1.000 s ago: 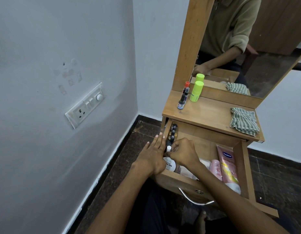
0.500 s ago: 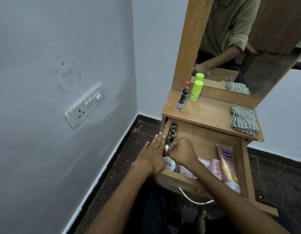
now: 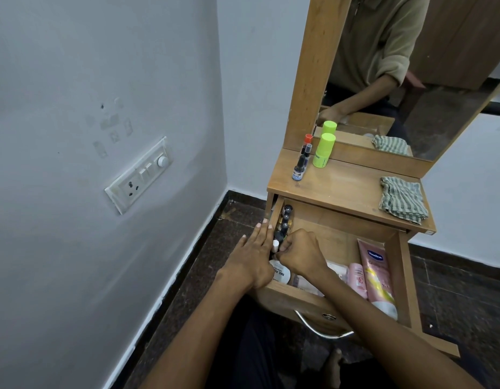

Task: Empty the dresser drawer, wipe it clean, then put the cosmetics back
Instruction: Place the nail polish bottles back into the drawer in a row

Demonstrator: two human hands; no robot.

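Note:
The wooden drawer (image 3: 406, 279) of the dresser stands pulled out. Along its left wall runs a row of small dark nail polish bottles (image 3: 285, 220). My right hand (image 3: 302, 254) is curled inside the drawer, pinching a small white-capped bottle (image 3: 275, 245) at the near end of that row. My left hand (image 3: 254, 259) lies flat with straight fingers on the drawer's left edge, beside the bottle. A white nail polish remover bottle (image 3: 282, 273) lies under my hands. A pink Vaseline tube (image 3: 379, 273) and a smaller pink bottle (image 3: 357, 277) lie at the drawer's right.
On the dresser top (image 3: 338, 189) stand a dark dropper bottle (image 3: 299, 169), a red-capped bottle (image 3: 307, 146) and a lime-green bottle (image 3: 323, 150); a striped green cloth (image 3: 401, 199) lies at its right. A mirror (image 3: 397, 66) rises behind. A switch plate (image 3: 139, 175) sits on the left wall.
My right hand has shifted slightly toward the drawer's left wall, closing round the white-capped bottle. My left hand has stayed on the drawer's edge.

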